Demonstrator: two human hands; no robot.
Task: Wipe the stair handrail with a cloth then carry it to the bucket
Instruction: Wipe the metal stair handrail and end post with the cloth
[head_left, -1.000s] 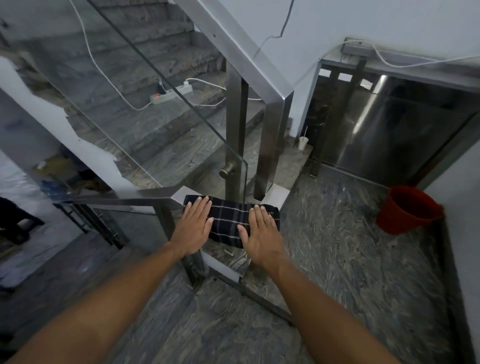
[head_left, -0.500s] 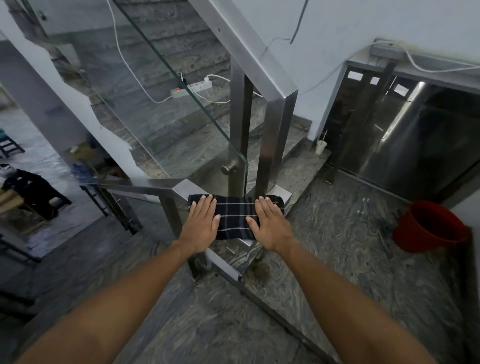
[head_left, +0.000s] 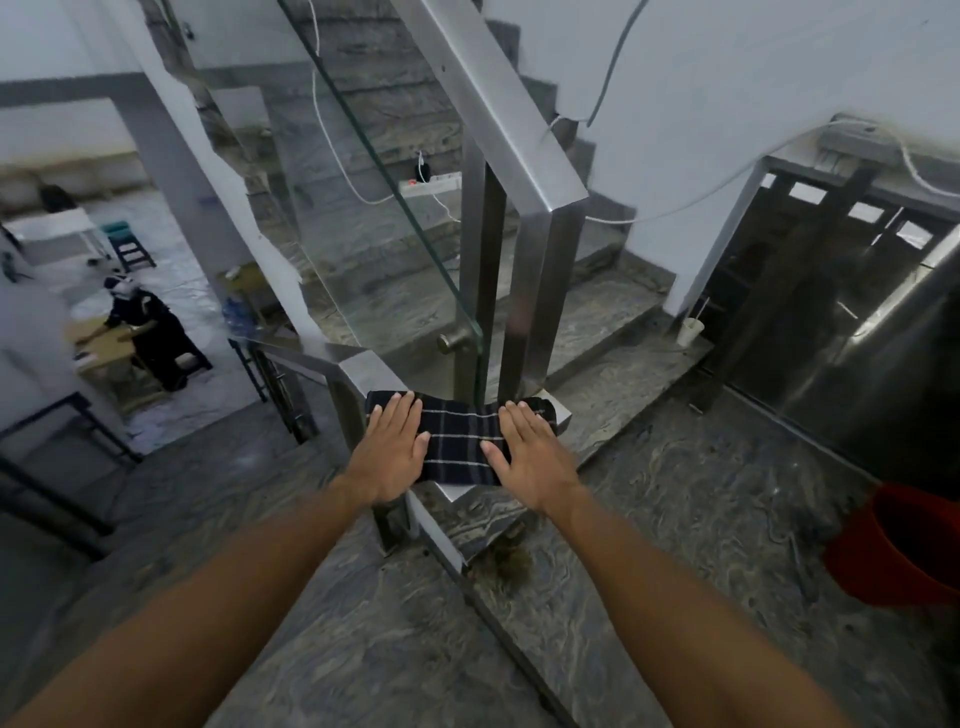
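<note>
A dark checked cloth (head_left: 460, 441) lies folded across the flat steel handrail (head_left: 358, 364) at the landing corner. My left hand (head_left: 392, 452) presses flat on the cloth's left end, fingers spread. My right hand (head_left: 530, 457) presses flat on its right end. Neither hand closes around the cloth. The handrail continues upward as a sloped steel rail (head_left: 498, 109) beside a glass panel (head_left: 384, 218). A red bucket (head_left: 904, 545) stands on the floor at the right edge, partly cut off by the frame.
Steel posts (head_left: 540, 291) rise just behind the cloth. Marble stairs (head_left: 395, 270) climb behind the glass, with a power strip (head_left: 431, 183) and white cables. A metal door (head_left: 852, 332) is at the right, a white cup (head_left: 690, 331) by it. A seated person (head_left: 150, 332) is below left.
The view has swung left and up, so the bucket has slid toward the right edge. Both hands stay flat on the cloth, which sits stretched a little wider between them.
</note>
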